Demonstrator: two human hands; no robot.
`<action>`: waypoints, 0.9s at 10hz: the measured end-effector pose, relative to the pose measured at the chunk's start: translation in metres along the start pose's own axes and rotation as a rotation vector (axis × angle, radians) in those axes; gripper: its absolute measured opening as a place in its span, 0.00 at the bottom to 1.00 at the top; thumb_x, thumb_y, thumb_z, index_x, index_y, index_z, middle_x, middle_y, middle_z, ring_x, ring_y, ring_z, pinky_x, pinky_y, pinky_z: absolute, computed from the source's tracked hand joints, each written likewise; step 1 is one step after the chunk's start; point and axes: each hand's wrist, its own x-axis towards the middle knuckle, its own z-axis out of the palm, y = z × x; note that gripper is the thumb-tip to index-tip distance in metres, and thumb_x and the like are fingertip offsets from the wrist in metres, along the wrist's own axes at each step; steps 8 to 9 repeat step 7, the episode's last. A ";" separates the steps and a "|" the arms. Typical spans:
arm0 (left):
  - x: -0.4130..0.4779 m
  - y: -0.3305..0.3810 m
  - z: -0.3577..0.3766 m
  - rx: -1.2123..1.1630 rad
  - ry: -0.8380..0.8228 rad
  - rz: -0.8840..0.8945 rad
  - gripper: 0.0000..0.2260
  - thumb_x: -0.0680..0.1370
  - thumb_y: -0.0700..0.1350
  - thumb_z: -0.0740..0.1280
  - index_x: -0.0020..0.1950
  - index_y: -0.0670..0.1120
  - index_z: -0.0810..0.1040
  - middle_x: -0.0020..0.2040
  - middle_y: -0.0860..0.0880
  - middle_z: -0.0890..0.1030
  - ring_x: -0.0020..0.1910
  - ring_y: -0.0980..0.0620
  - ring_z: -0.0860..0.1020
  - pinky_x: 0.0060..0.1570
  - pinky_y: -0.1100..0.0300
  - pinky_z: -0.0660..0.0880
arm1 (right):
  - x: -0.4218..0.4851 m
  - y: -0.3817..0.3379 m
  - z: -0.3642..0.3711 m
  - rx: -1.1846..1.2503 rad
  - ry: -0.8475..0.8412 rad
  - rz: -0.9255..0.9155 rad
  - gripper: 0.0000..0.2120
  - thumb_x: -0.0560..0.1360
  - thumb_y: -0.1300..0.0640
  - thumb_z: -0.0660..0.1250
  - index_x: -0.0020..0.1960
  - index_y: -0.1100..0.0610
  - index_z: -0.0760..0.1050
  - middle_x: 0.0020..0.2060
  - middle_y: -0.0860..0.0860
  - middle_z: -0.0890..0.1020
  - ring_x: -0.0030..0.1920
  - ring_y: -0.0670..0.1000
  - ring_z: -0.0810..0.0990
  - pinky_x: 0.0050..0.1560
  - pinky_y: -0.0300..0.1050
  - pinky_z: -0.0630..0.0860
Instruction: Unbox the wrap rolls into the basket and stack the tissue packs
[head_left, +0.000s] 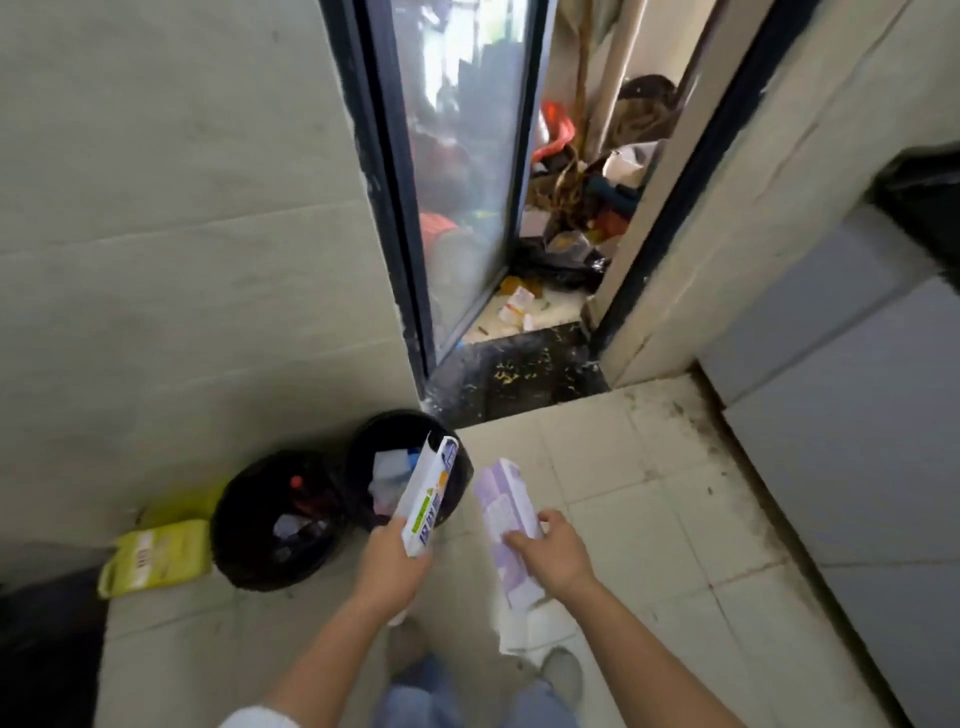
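My left hand (390, 564) grips the lower end of a long white wrap box with green and orange print (430, 493). Its open top end points over the right black bin (363, 457). My right hand (553, 553) holds a long purple and white wrap box (504, 519), tilted, just right of that bin above the tiled floor. Whether either box has a roll inside cannot be seen. No basket or tissue packs are in view.
A second black bin (244, 525) with trash stands left of the first, against the wall. A yellow-green bag (156, 556) lies beside it. Ahead, an open glass door (457, 182) leads to a cluttered balcony (571, 208). A grey cabinet (852, 415) stands at the right.
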 end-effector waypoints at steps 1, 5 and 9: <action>0.043 -0.030 -0.004 -0.145 0.005 -0.095 0.17 0.73 0.42 0.68 0.62 0.43 0.75 0.50 0.42 0.80 0.42 0.44 0.78 0.36 0.59 0.68 | 0.039 -0.026 0.048 -0.051 -0.053 -0.006 0.20 0.71 0.49 0.70 0.58 0.60 0.74 0.49 0.56 0.81 0.49 0.57 0.80 0.47 0.46 0.73; 0.255 -0.134 0.066 -0.429 -0.060 -0.241 0.28 0.73 0.41 0.67 0.72 0.49 0.65 0.61 0.44 0.77 0.57 0.45 0.77 0.57 0.51 0.75 | 0.265 -0.019 0.191 -0.152 -0.138 0.027 0.11 0.71 0.51 0.69 0.43 0.59 0.77 0.39 0.54 0.79 0.39 0.54 0.80 0.42 0.47 0.80; 0.284 -0.147 0.081 -0.483 -0.007 -0.253 0.26 0.75 0.47 0.67 0.72 0.46 0.67 0.67 0.44 0.74 0.63 0.45 0.74 0.60 0.52 0.72 | 0.300 -0.022 0.209 -0.151 -0.106 -0.061 0.17 0.72 0.54 0.70 0.58 0.59 0.78 0.46 0.54 0.80 0.47 0.54 0.79 0.49 0.47 0.76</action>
